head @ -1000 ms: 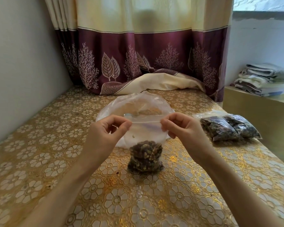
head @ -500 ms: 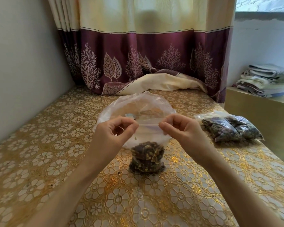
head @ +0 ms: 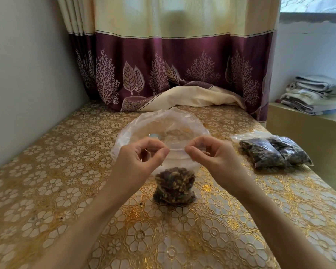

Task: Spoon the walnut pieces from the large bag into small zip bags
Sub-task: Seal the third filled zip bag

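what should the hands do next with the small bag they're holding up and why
Probably run the pinch along the zip strip to seal it. The left hand and right hand each pinch the top edge of the small zip bag, which stands on the table already holding walnut pieces, in front of the large bag. Two filled bags lie at right.

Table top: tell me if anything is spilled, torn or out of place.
Nothing stands out. The small bag of walnut pieces stands upright on the table, its top pinched by the left hand and right hand. The large bag sits open behind it, and two filled bags lie to the right. No loose pieces are clearly visible.
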A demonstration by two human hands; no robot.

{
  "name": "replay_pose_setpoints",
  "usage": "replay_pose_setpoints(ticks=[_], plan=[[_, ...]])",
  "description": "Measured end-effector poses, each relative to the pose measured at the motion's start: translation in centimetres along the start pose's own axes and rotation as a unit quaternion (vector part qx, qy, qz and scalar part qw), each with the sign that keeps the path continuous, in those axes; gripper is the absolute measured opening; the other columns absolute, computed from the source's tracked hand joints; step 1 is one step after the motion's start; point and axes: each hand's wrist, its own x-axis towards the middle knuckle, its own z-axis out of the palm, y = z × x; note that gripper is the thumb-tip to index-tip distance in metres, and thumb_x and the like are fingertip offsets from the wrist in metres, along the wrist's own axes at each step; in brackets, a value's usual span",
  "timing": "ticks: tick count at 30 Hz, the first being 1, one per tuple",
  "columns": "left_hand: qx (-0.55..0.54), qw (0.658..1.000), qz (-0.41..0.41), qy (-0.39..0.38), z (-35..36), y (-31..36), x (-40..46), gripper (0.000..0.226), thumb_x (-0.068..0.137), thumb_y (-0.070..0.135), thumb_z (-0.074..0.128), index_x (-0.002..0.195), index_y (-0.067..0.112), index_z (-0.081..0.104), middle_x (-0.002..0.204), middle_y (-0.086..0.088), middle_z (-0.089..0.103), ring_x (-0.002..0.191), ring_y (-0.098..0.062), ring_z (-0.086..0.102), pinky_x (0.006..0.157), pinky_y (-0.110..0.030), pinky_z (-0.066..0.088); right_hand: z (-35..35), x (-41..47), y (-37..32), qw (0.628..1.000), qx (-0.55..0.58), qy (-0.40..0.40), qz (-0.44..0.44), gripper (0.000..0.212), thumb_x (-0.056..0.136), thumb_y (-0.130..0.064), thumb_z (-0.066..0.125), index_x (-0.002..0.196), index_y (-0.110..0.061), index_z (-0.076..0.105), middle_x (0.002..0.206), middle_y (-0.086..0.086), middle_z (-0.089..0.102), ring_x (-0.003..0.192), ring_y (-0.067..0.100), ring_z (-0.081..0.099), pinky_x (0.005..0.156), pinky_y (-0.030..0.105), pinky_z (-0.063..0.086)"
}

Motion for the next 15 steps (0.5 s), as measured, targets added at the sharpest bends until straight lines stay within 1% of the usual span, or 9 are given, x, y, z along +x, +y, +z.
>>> replay_pose_setpoints(ticks=[2, 3, 5, 7, 9, 12, 13, 15], plan=[[0.003, 1.000, 0.000, 0.002, -0.03, 0.11, -0.01, 0.006, 0.078, 0.029, 0.065, 0.077, 0.023, 0.068, 0.075, -0.001, 0.065, 0.066, -0.027, 0.054, 0.055, -0.026, 0.045, 0.11, -0.02, 0.00, 1.000, 0.000, 0.007, -0.003, 0.005, 0.084, -0.013, 0.064, 0.081, -0.017, 0.066, 0.078, 0.010, 0.066, 0.073, 0.033, 0.059, 0.070, 0.042, 0.051], [0.004, 1.000, 0.001, 0.001, -0.08, 0.16, -0.04, 0.005, 0.079, 0.027, 0.065, 0.077, 0.023, 0.068, 0.076, -0.002, 0.065, 0.067, -0.029, 0.054, 0.056, -0.030, 0.045, 0.15, -0.03, -0.01, 1.000, 0.001, 0.011, -0.005, 0.005, 0.084, -0.013, 0.065, 0.081, -0.016, 0.066, 0.081, 0.013, 0.067, 0.077, 0.037, 0.060, 0.072, 0.046, 0.051], [0.002, 1.000, 0.000, -0.003, -0.12, 0.20, -0.06, 0.004, 0.080, 0.026, 0.066, 0.077, 0.024, 0.069, 0.076, -0.004, 0.066, 0.069, -0.033, 0.053, 0.059, -0.035, 0.045, 0.20, -0.01, 0.03, 1.000, 0.000, 0.012, -0.010, 0.005, 0.084, -0.012, 0.065, 0.081, -0.016, 0.067, 0.082, 0.014, 0.067, 0.076, 0.038, 0.060, 0.071, 0.047, 0.050], [0.006, 1.000, 0.001, -0.005, -0.07, 0.14, -0.02, 0.007, 0.081, 0.021, 0.066, 0.078, 0.026, 0.071, 0.076, -0.007, 0.066, 0.072, -0.037, 0.053, 0.061, -0.041, 0.045, 0.22, 0.02, 0.12, 1.000, 0.003, 0.002, -0.008, 0.005, 0.084, -0.013, 0.065, 0.081, -0.016, 0.067, 0.076, 0.008, 0.066, 0.069, 0.029, 0.057, 0.066, 0.039, 0.048], [0.012, 1.000, 0.006, -0.006, 0.10, 0.15, -0.05, 0.011, 0.083, 0.018, 0.066, 0.080, 0.026, 0.071, 0.077, -0.008, 0.065, 0.074, -0.041, 0.053, 0.063, -0.046, 0.045, 0.28, 0.01, 0.21, 1.000, 0.005, -0.012, -0.005, 0.005, 0.084, -0.013, 0.066, 0.081, -0.017, 0.068, 0.071, -0.005, 0.064, 0.065, 0.015, 0.054, 0.062, 0.028, 0.044], [0.020, 1.000, 0.009, -0.011, 0.33, 0.33, -0.19, 0.004, 0.080, 0.028, 0.066, 0.080, 0.027, 0.070, 0.077, 0.001, 0.067, 0.074, -0.041, 0.054, 0.066, -0.051, 0.046, 0.43, -0.01, 0.28, 1.000, 0.004, -0.025, -0.009, 0.007, 0.084, -0.012, 0.066, 0.080, -0.017, 0.067, 0.063, -0.013, 0.061, 0.059, 0.004, 0.050, 0.057, 0.015, 0.040], [0.023, 1.000, 0.009, -0.010, 0.38, 0.43, -0.21, 0.005, 0.079, 0.031, 0.066, 0.079, 0.028, 0.069, 0.076, 0.002, 0.067, 0.073, -0.041, 0.054, 0.066, -0.051, 0.046, 0.48, -0.01, 0.26, 1.000, 0.003, -0.028, -0.012, 0.008, 0.084, -0.011, 0.065, 0.080, -0.017, 0.067, 0.060, -0.015, 0.060, 0.055, 0.000, 0.049, 0.055, 0.011, 0.039], [0.027, 1.000, 0.010, -0.011, 0.45, 0.58, -0.20, 0.005, 0.079, 0.032, 0.065, 0.079, 0.028, 0.069, 0.076, -0.001, 0.067, 0.072, -0.041, 0.055, 0.065, -0.051, 0.047, 0.58, -0.02, 0.22, 0.999, -0.003, -0.031, -0.019, 0.007, 0.085, -0.008, 0.064, 0.080, -0.014, 0.065, 0.058, -0.018, 0.059, 0.051, -0.002, 0.047, 0.051, 0.008, 0.036]])
